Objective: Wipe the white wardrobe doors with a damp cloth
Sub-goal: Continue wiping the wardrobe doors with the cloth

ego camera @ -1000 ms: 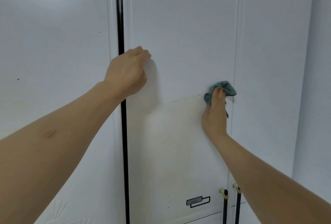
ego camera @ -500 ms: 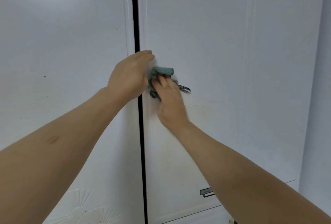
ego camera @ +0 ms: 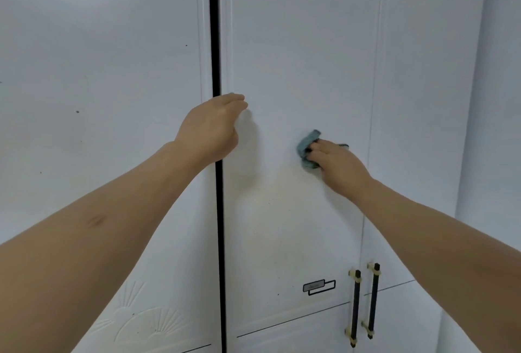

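Note:
A white wardrobe door (ego camera: 304, 56) fills the middle of the view, with another white door (ego camera: 98, 70) to its left across a dark vertical gap (ego camera: 215, 42). My right hand (ego camera: 338, 166) presses a bunched teal cloth (ego camera: 306, 149) flat against the middle door at about mid-height. My left hand (ego camera: 214, 129) rests on the left edge of the same door, its fingers bent over the gap. Faint speckled wet marks show on the door just below the cloth.
Two black bar handles with gold ends (ego camera: 363, 304) hang at the lower right. A small grey label plate (ego camera: 318, 287) sits low on the middle door. A further white panel (ego camera: 423, 98) lies to the right, and embossed fan patterns (ego camera: 141, 321) mark the left door's bottom.
My right hand swept the cloth from the door's right side to beside my left hand, then back rightward to the door's middle. The left hand has stayed at the door's edge.

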A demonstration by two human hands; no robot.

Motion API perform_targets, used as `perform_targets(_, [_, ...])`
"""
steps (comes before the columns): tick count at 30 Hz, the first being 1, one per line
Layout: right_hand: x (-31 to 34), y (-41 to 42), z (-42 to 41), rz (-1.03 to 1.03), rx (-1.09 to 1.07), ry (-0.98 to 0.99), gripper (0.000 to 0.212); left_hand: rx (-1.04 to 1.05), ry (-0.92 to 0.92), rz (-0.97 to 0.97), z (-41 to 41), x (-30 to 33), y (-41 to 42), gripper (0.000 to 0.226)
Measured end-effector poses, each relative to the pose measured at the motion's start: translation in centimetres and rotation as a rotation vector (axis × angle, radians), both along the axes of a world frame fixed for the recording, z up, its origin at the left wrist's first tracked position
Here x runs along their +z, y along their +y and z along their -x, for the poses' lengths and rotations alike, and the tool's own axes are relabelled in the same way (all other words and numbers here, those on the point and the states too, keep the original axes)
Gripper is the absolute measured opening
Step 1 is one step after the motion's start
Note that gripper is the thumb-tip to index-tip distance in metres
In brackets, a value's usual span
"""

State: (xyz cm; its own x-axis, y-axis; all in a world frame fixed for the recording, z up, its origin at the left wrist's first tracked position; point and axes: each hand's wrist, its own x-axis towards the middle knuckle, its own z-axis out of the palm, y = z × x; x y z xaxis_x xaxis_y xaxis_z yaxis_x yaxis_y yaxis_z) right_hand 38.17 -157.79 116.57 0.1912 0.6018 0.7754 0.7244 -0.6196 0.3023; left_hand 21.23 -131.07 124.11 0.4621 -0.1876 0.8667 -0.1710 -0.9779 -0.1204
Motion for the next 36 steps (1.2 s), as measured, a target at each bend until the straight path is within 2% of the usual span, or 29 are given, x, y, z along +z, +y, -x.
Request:
perform_targets(3, [0.2,-3.2,-0.2,-0.146,-0.163,0.322,0.035,0.046,0.062,0.004,0.3,0.1,-1.2,0.064])
perform_targets(5, [1.9,-4.3,0.6,-0.296,-0.149,0.562,0.039,0.064,0.116,0.018,0.3,0.6,-2.8,0.065])
perform_targets(8, [5.1,-5.0,2.9,-0.526,0.127,0.965,0.042,0.006,0.231,0.136,0.2,1.0,-6.0,0.065])
perform_targets(12, [7.0,-5.5,4.9,-0.485,0.404,1.164,0.043,-0.260,0.615,0.380,-1.4,0.8,-10.5,0.072])
perform_targets(15, [7.1,-5.6,5.1,-0.385,0.444,1.144,0.046,-0.372,0.842,0.535,-2.8,0.2,-12.7,0.079])
perform_targets(17, [7.0,-5.7,5.1,-0.386,0.448,1.097,0.048,-0.415,0.873,0.601,-3.4,-0.3,-13.6,0.060])
perform_targets(19, [6.9,-5.8,5.0,-0.442,0.408,1.012,0.040,-0.447,0.883,0.666,-3.8,-0.8,-14.4,0.031])
perform_targets(21, [6.9,-5.9,4.7,-0.487,0.329,0.864,0.029,-0.427,0.874,0.748,-4.0,-1.2,-15.1,0.019])
perform_targets(24, [6.6,-6.2,4.7,-0.448,0.258,0.651,0.027,-0.344,0.837,0.854,-4.4,-1.5,-15.7,0.024])
perform_targets(26, [5.9,-6.4,5.1,-0.381,0.219,0.551,0.030,-0.359,0.797,0.960,-4.6,-1.6,-16.0,0.029])
perform_targets(28, [4.8,-6.4,5.4,-0.336,0.228,0.598,0.033,-0.428,0.734,1.103,-5.0,-1.5,-16.3,0.032])
perform_targets(31, [3.1,-5.7,5.8,-0.363,0.330,0.820,0.045,-0.505,0.666,1.240,-5.4,-1.0,-17.2,0.028])
perform_targets(35, [2.3,-5.4,5.9,-0.406,0.395,0.846,0.037,-0.461,0.601,1.205,-6.0,-0.4,-18.4,0.019])
perform_targets(36, [2.4,-5.5,5.9,-0.401,0.379,0.821,0.041,-0.437,0.567,1.169,-6.0,-0.1,-18.7,0.017])
